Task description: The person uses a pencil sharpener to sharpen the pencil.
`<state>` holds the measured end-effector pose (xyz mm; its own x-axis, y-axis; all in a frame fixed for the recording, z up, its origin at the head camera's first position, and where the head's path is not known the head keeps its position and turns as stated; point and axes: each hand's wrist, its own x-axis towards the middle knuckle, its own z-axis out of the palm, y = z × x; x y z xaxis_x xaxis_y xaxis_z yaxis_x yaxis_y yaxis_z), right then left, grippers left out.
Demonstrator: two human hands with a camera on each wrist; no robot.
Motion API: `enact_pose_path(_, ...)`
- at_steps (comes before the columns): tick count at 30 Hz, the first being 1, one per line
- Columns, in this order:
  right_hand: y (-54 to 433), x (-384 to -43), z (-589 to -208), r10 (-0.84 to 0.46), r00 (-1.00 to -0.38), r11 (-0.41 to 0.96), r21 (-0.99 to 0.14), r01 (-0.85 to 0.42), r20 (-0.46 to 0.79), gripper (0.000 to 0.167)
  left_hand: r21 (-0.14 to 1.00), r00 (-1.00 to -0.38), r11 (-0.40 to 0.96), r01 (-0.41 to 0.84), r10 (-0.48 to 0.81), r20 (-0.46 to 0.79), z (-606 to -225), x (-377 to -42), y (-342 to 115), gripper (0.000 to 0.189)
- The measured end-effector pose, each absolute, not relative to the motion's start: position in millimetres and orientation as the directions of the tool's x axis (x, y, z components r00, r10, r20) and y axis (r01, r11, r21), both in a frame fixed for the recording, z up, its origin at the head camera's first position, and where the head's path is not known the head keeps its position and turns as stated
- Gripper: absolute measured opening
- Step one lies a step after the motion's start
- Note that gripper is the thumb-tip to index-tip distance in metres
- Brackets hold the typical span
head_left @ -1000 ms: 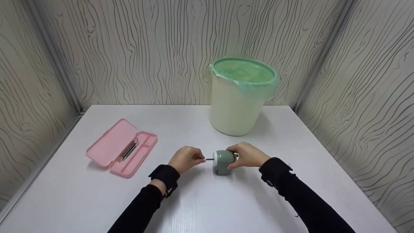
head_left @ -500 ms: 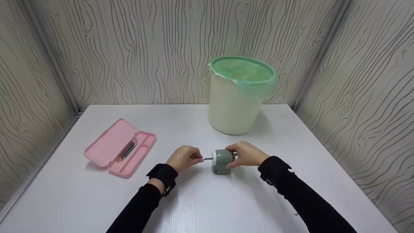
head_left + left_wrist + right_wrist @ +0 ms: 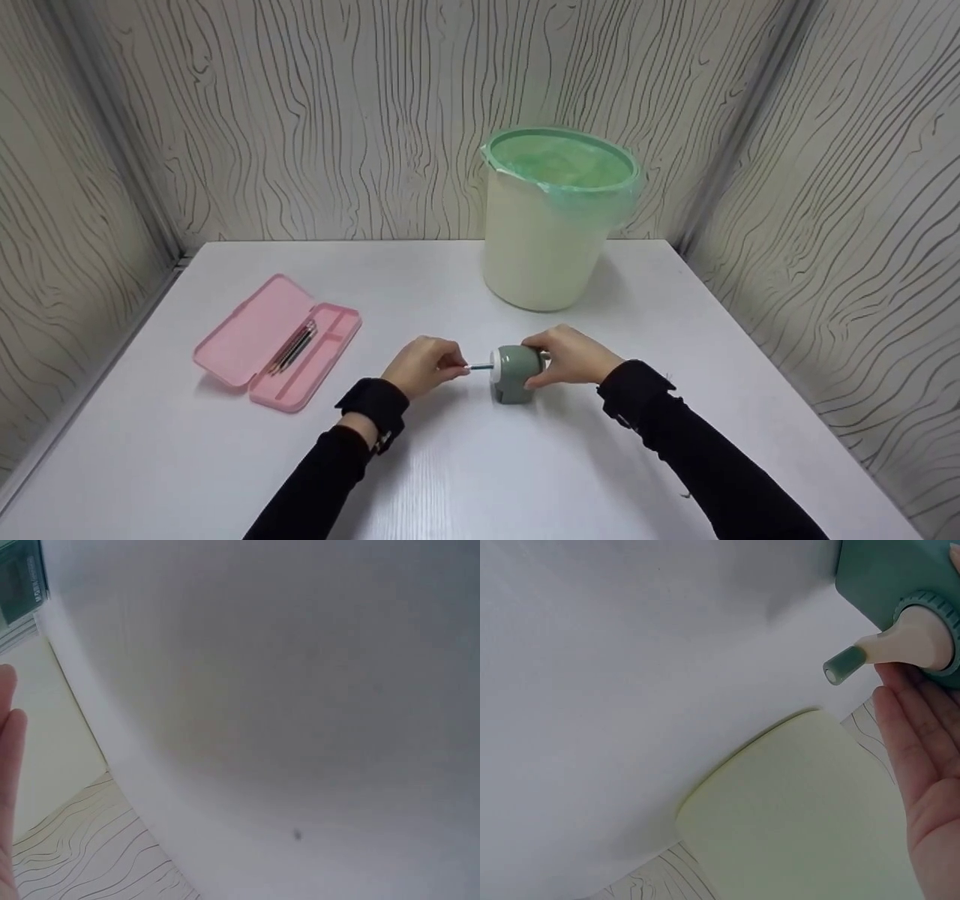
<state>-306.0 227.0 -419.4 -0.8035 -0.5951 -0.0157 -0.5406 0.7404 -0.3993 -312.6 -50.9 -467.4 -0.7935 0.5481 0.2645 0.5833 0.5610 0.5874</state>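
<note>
In the head view a green crank pencil sharpener [image 3: 517,373] with a white front stands on the white table, its front facing left. My right hand [image 3: 574,358] grips its body from the right, thumb and fingers on either side. The right wrist view shows the pale crank handle [image 3: 907,641] with its green knob in front of the palm. My left hand [image 3: 424,366] pinches the end of a pencil [image 3: 481,367], whose other end is inside the sharpener's front. In the left wrist view only part of that hand's fingers shows, and the pencil is out of sight.
An open pink pencil case [image 3: 307,360] with several pencils [image 3: 293,347] in it lies at the left. Behind the sharpener stands a pale green bin [image 3: 544,247] with a green rim and liner. Wood-patterned panels enclose the table [image 3: 450,465] at the back and sides.
My left hand has moved slightly left, and a little more of the pencil shows between it and the sharpener. The right hand keeps its grip. The head view has shifted slightly.
</note>
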Motion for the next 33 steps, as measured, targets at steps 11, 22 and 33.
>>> enact_pose_path(11, 226.8, -304.5, -418.5, -0.592, -0.806, 0.740, -0.409, -0.533, -0.022, 0.036, 0.573, -0.780, 0.557, 0.601, 0.563, 0.272, -463.8, -314.1, -52.2, 0.006)
enact_pose_path(22, 227.8, -306.1, -418.5, -0.599, -0.801, 0.736, -0.406, -0.541, -0.018, 0.036, 0.598, -0.785, 0.547, 0.586, 0.567, 0.250, -462.5, -312.1, -54.6, 0.007)
enact_pose_path(33, 226.5, -306.7, -418.2, -0.588, -0.808, 0.748, -0.402, -0.528, -0.031, 0.038, 0.613, -0.793, 0.551, 0.566, 0.568, 0.222, -461.6, -312.8, -57.5, 0.005)
